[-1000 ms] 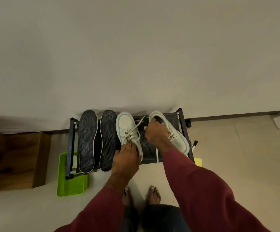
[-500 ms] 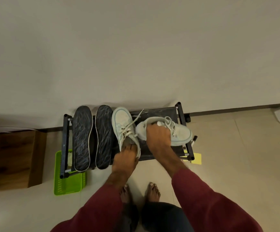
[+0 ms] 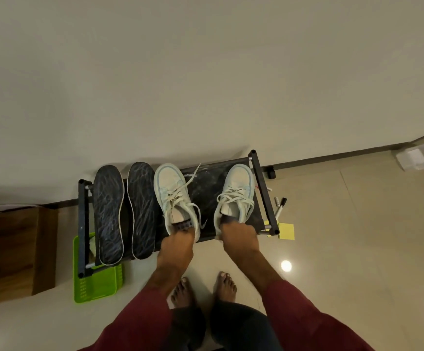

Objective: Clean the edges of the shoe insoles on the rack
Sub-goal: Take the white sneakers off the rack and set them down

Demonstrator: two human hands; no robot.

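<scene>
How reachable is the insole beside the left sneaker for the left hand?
Probably yes: the insole lies uncovered on the rack, right beside the left sneaker. The left hand grips that sneaker's heel, so it must let go first.

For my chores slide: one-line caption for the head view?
Left hand grips the left sneaker, right hand the right sneaker, on the rack beside two dark insoles.
</scene>
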